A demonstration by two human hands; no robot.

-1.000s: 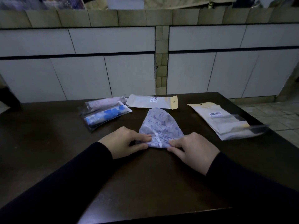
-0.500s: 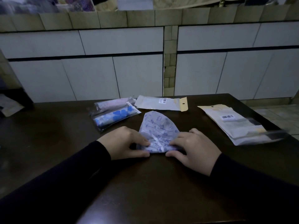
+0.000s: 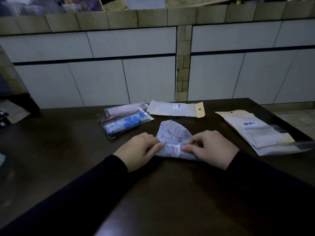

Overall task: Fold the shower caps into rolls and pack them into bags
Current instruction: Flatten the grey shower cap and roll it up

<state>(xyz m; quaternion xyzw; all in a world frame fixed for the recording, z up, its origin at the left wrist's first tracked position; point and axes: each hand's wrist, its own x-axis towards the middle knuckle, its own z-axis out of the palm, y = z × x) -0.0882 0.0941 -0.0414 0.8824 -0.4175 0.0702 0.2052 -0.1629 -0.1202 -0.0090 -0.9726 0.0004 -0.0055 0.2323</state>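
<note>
On the dark table, just in front of the empty barcode bag, the left hand and right hand each pinch the floral shower cap's rolled near edge.

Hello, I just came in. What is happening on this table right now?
A person is rolling a pale shower cap with a blue print on a dark table. The left hand and the right hand both pinch its near edge, where a short roll has formed; the far part lies flat. Two packed bags with rolled caps lie behind the left hand. An empty bag lies behind the cap, and a stack of bags lies at the right.
</note>
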